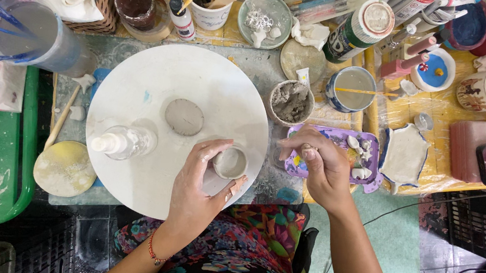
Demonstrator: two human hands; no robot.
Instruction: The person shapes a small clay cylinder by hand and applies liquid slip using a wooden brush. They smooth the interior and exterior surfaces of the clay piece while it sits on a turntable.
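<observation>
The small clay cup (230,162) sits cupped in the curled left hand (200,187) near the round board (138,80)'s right edge (right hand (320,164) fisted, contents unclear)

Green-labelled white-capped tube (354,33) lying at table's back, small labelled bottle (181,19)

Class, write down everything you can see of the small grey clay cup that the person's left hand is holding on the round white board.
The small grey clay cup is a low, round, open-topped pot of pale, wet-looking clay with a thick rim and smooth hollow. It stands upright near the right edge of the round white board, below and to the right of a flat grey clay disc. The clay-smeared left hand curls around it, thumb below, fingers above.
</observation>
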